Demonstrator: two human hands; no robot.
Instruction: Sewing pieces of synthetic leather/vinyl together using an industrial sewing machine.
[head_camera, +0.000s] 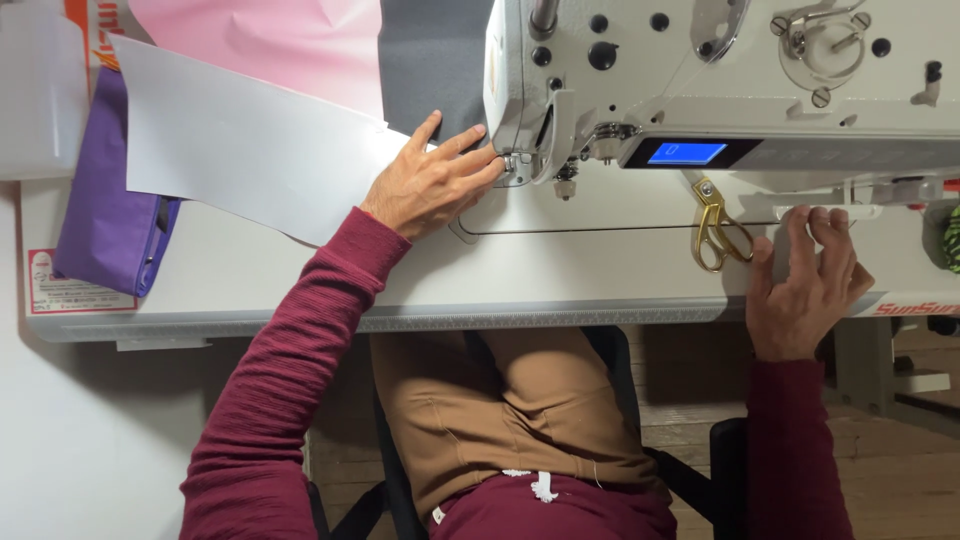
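one sewing machine (740, 70), one pair of gold scissors (715, 228), two hands, one white sheet (240, 150), one purple fabric (105, 200), one grey fabric (430, 60), one pink fabric (270, 35).

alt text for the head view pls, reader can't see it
Seen from above, a person in a maroon top sits at a white sewing machine, left hand pressing a white sheet near the needle, right hand flat on the table beside gold scissors. Purple fabric lies far left.
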